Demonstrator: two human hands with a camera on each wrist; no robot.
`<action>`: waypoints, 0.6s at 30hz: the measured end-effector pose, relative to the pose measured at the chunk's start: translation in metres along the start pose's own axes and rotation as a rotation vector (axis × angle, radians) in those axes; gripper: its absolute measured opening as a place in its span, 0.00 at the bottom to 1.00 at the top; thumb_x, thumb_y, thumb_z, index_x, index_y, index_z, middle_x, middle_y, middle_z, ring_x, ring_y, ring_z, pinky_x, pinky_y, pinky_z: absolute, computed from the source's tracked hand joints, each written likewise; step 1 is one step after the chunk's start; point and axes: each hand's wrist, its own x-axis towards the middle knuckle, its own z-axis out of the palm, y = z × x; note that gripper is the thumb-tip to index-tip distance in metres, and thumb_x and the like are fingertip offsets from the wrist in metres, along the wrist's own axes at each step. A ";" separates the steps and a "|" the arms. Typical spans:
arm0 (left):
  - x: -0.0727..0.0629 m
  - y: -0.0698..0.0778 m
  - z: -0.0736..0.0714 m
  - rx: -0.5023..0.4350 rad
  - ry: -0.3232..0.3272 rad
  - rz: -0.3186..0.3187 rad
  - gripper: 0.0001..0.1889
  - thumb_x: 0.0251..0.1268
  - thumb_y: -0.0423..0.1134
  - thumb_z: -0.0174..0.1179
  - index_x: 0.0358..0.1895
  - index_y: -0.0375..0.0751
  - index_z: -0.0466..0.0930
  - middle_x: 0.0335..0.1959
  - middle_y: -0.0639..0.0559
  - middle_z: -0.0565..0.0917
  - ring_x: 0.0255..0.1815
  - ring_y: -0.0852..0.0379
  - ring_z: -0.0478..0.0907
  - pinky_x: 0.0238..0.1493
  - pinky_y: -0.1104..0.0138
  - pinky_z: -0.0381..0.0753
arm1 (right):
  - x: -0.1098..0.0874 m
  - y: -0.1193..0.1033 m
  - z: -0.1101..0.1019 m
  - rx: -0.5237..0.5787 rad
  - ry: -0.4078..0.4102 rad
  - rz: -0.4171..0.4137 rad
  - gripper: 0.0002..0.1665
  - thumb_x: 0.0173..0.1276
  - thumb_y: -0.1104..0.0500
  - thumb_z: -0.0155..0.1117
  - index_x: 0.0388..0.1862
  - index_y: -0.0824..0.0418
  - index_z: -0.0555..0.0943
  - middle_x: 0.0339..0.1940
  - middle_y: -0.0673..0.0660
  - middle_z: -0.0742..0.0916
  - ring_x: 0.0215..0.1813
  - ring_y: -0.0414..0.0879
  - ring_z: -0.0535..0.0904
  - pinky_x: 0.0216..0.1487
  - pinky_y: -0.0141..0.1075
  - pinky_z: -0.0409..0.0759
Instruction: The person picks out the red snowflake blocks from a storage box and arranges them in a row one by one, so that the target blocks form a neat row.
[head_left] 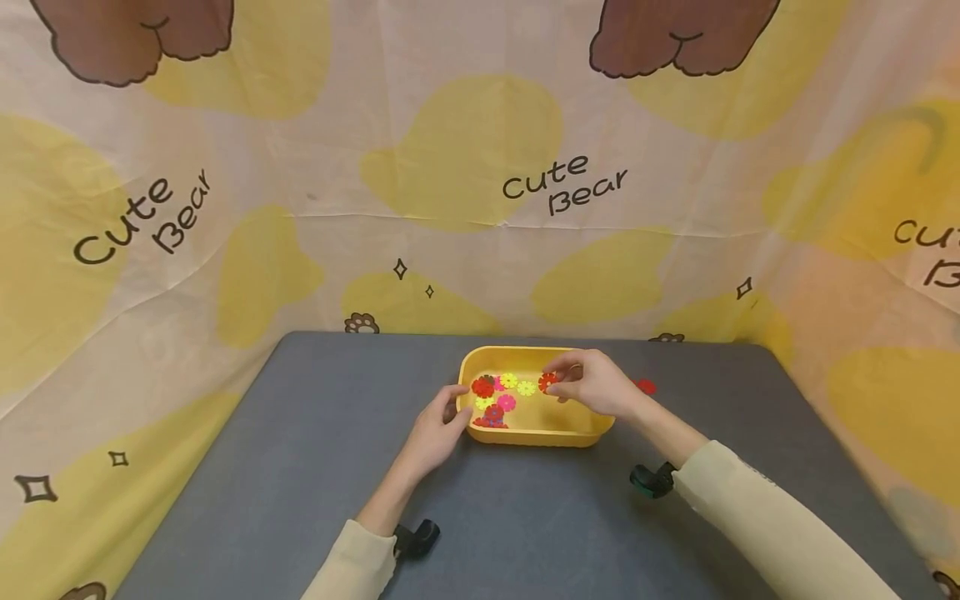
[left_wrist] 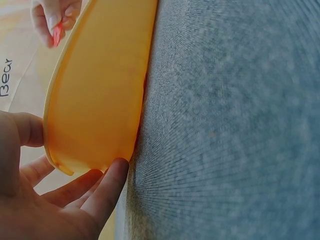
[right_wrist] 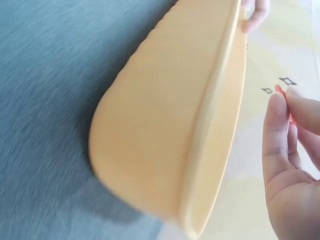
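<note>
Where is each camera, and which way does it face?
Head: on the head, facing forward and down at the yellow rounded plastic tub; left hand, right hand and cream fabric sleeves show.
Left wrist: worn there, facing the tub's outside; both hands show.
Right wrist: worn there, facing the tub's outside; both hands partly show.
Both wrist views share the tub and pinched red flower-shaped plastic piece.

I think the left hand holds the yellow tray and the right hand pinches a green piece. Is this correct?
Not the colour: the right hand pinches a red piece, as the head view shows. The left hand does hold the yellow tray.
</note>
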 end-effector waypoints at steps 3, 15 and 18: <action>0.000 0.000 0.001 -0.002 0.000 -0.007 0.22 0.76 0.45 0.58 0.68 0.47 0.73 0.65 0.45 0.78 0.62 0.45 0.78 0.58 0.48 0.79 | -0.007 0.003 -0.007 -0.007 0.014 0.008 0.19 0.66 0.62 0.73 0.54 0.65 0.84 0.37 0.57 0.86 0.36 0.52 0.87 0.37 0.42 0.84; -0.001 0.000 0.001 -0.002 0.007 -0.015 0.21 0.75 0.45 0.59 0.67 0.48 0.74 0.64 0.45 0.79 0.61 0.46 0.78 0.57 0.49 0.79 | -0.020 0.026 -0.049 -0.049 0.108 0.059 0.19 0.67 0.60 0.73 0.55 0.66 0.84 0.40 0.59 0.88 0.40 0.56 0.86 0.40 0.44 0.85; 0.000 0.000 0.001 -0.003 0.008 -0.018 0.21 0.75 0.45 0.59 0.67 0.49 0.74 0.65 0.46 0.78 0.62 0.46 0.77 0.58 0.49 0.79 | -0.024 0.031 -0.060 -0.069 0.137 0.095 0.20 0.68 0.59 0.72 0.56 0.66 0.83 0.40 0.59 0.88 0.38 0.51 0.86 0.37 0.39 0.85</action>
